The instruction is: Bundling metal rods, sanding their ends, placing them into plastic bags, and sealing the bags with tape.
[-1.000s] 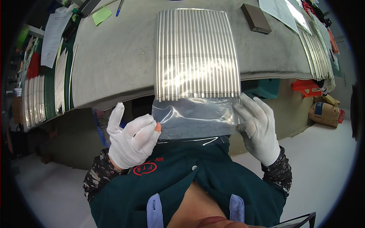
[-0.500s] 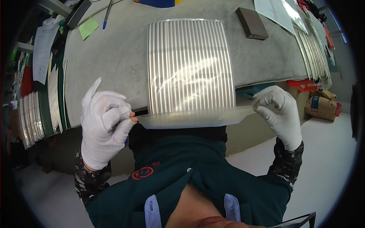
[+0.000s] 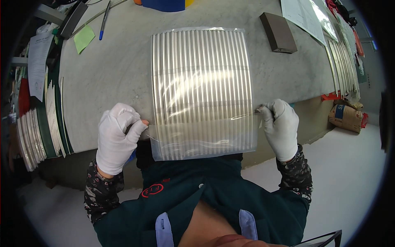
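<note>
A flat row of many slim silvery rods [image 3: 201, 74] lies in a clear plastic bag [image 3: 197, 29], its near end hanging over the table edge toward my body. A clear film strip [image 3: 201, 128], possibly tape, crosses the near part of the bag. My left hand [image 3: 119, 138], white-gloved with bare fingertips showing, pinches at the strip's left end. At its right end, my right hand [image 3: 280, 129] is closed in a pinch, its fingertips dark against the table. Glare hides part of the rods.
A dark brown block [image 3: 278, 33] sits at the far right, near papers [image 3: 302, 20] and more bundled rods [image 3: 342, 68]. Far left are a green note [image 3: 84, 39] and a pen [image 3: 105, 20]. Rod bundles [image 3: 31, 138] stand beyond the table's left edge.
Both hands have come closer together, the right one moving left and down. The film strip, tilted edge-on before, now lies flatter over the bag, and the rods' near end shows beneath it.
</note>
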Demonstrator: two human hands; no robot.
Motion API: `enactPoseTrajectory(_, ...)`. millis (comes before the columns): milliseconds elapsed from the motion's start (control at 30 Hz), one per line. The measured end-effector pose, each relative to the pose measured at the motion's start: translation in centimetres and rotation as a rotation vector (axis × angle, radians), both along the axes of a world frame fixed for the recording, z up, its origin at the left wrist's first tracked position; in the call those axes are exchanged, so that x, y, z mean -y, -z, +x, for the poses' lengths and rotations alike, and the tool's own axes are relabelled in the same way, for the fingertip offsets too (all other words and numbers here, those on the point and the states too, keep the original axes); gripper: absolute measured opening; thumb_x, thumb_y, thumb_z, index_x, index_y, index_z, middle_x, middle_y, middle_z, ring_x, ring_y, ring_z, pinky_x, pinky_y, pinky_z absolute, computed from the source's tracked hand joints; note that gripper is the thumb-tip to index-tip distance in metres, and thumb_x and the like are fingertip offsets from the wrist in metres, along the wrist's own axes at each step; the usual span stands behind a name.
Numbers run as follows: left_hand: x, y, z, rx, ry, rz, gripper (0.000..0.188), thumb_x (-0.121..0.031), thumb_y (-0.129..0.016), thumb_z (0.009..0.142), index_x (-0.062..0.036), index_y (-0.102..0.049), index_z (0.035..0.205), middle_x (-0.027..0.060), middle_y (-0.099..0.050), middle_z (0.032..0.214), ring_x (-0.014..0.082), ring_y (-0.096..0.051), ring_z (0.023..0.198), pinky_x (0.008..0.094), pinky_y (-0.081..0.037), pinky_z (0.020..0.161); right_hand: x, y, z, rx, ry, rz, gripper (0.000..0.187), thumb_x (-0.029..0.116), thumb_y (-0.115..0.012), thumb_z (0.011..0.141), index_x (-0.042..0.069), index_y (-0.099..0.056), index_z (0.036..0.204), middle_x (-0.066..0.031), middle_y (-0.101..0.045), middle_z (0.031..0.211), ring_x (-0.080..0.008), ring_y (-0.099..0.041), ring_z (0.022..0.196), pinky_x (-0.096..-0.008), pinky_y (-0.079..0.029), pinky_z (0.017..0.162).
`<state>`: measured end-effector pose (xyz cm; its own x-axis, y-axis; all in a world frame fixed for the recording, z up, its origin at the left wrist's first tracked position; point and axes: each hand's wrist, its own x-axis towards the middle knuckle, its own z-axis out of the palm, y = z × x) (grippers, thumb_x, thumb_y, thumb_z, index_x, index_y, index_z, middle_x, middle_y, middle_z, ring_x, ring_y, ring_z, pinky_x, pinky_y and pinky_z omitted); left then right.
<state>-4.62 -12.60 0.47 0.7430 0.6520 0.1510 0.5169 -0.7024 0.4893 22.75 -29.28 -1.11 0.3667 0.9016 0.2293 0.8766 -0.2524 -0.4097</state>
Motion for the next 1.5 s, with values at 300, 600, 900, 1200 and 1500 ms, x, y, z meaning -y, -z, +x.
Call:
enactPoseTrajectory(300,0.4,0.6,0.0,0.091,-0.077,0.042,0.015,-0.007,-0.069,0.066,-0.0058,-0.055,0.069,0.0047,-0.054,0.075,0.0220,-0.049,0.059,0.0317,-0.039,0.054,-0.7,0.9,-0.6,0.229,-0.008,0.118,0.019,0.011,-0.068,0.071,0.010,-0.049,0.071,-0.0032,-0.051,0.063,-0.0217,-0.051,0.058,-0.0315,-0.042,0.051)
enactPoseTrajectory(600,1.1,0.7,1.0,-0.071,-0.081,0.338,0.016,-0.016,-0.069,0.064,-0.0105,-0.054,0.065,0.0026,-0.051,0.077,0.0229,-0.049,0.059,0.0346,-0.036,0.055,-1.2,1.4,-1.4,0.377,-0.032,0.153,0.018,0.010,-0.067,0.069,0.010,-0.050,0.074,-0.0029,-0.050,0.066,-0.0214,-0.050,0.059,-0.0320,-0.042,0.053)
enactPoseTrajectory(900,0.9,1.3,-0.3,0.119,-0.419,0.316,0.052,-0.019,-0.074,0.062,-0.0037,-0.049,0.106,0.0112,-0.049,0.097,0.0232,-0.052,0.074,0.0362,-0.043,0.067,-0.1,0.5,-0.5,0.019,0.324,0.222,0.046,0.003,-0.067,0.069,0.000,-0.044,0.109,-0.0117,-0.053,0.095,-0.0217,-0.053,0.086,-0.0331,-0.042,0.079)
enactPoseTrajectory(1200,7.3,5.7,-4.5,0.493,0.005,-1.008,0.058,-0.046,-0.062,0.078,0.0033,-0.051,0.105,0.0095,-0.056,0.088,0.0133,-0.055,0.071,0.0246,-0.044,0.067,5.4,2.6,-4.0,-1.414,-0.007,-0.058,0.066,0.058,-0.040,0.085,-0.005,-0.053,0.103,-0.0150,-0.063,0.084,-0.0154,-0.059,0.063,-0.0215,-0.044,0.057)
enactPoseTrajectory(1500,8.0,4.4,2.5,0.918,-0.343,-1.548,0.040,-0.021,-0.048,0.087,0.0023,-0.044,0.119,0.0128,-0.056,0.110,0.0235,-0.056,0.098,0.0385,-0.046,0.083,1.2,2.6,-6.0,-1.748,0.222,0.186,0.024,0.013,-0.058,0.081,-0.002,-0.055,0.099,-0.0068,-0.061,0.086,-0.0122,-0.059,0.070,-0.0240,-0.048,0.062)
